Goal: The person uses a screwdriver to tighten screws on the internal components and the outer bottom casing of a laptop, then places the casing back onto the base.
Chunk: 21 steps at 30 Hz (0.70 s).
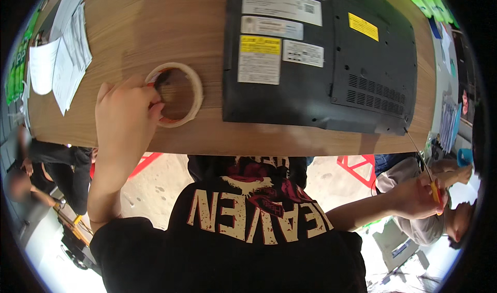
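Note:
A laptop (305, 99) lies upside down on the table, its black underside with labels and vent slots facing up. My right hand (420, 197) is closed round the red and yellow handle of a screwdriver (425, 164). The long shaft reaches up to the laptop's near right corner, with the tip at or very close to it. To the left of the laptop a roll of tape (197, 93) lies flat. My left hand (129, 104) is at its left rim, fingers curled and pinched over the inside. Whatever the fingertips hold is hidden. Small dark things show inside the ring but are too unclear to name.
White papers (67, 60) lie at the table's left end. Green packages (424, 0) stand at the far right, with more at the far left. The table's near edge (248, 147) runs just in front of me. Other people sit at both sides, one close to my right hand.

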{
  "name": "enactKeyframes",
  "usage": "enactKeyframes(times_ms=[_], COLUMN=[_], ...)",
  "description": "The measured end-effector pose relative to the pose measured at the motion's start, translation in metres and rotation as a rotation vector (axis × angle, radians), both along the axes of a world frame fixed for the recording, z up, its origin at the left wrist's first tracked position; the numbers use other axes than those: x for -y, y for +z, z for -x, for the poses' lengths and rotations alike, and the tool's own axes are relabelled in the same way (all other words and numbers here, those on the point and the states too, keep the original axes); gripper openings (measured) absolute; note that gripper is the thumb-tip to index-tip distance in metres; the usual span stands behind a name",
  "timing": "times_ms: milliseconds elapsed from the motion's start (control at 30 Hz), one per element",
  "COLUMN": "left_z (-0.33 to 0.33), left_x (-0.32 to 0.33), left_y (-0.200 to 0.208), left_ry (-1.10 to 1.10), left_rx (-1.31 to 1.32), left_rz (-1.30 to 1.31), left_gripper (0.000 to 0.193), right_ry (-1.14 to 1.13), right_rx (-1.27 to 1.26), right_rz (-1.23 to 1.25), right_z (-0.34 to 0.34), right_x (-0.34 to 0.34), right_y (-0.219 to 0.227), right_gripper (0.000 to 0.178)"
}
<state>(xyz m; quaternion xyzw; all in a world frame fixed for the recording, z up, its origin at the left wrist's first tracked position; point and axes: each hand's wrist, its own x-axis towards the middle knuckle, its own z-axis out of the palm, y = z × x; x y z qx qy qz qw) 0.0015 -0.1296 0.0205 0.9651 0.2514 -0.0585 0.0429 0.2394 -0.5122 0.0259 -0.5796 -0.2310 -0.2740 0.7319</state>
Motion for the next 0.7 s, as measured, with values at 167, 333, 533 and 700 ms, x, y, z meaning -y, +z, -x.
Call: enactKeyframes(times_ms=[167, 333, 533, 700], left_z=[-0.003, -0.009, -0.014, -0.018], left_x=[-0.001, 0.002, 0.000, -0.001], left_y=[0.000, -0.001, 0.008, 0.004], left_ry=[0.070, 0.098, 0.096, 0.112], left_rx=[-0.088, -0.060, -0.185, -0.234], left_rz=[0.084, 0.045, 0.041, 0.101], left_gripper=[0.008, 0.010, 0.011, 0.009], right_ry=[-0.087, 0.037, 0.158, 0.203], right_rx=[-0.085, -0.126, -0.126, -0.149], right_rz=[-0.080, -0.103, -0.049, -0.154], right_z=[0.004, -0.001, -0.006, -0.006], right_x=[0.003, 0.008, 0.015, 0.018], right_y=[-0.007, -0.018, -0.023, -0.022], right_gripper=[0.037, 0.034, 0.035, 0.035])
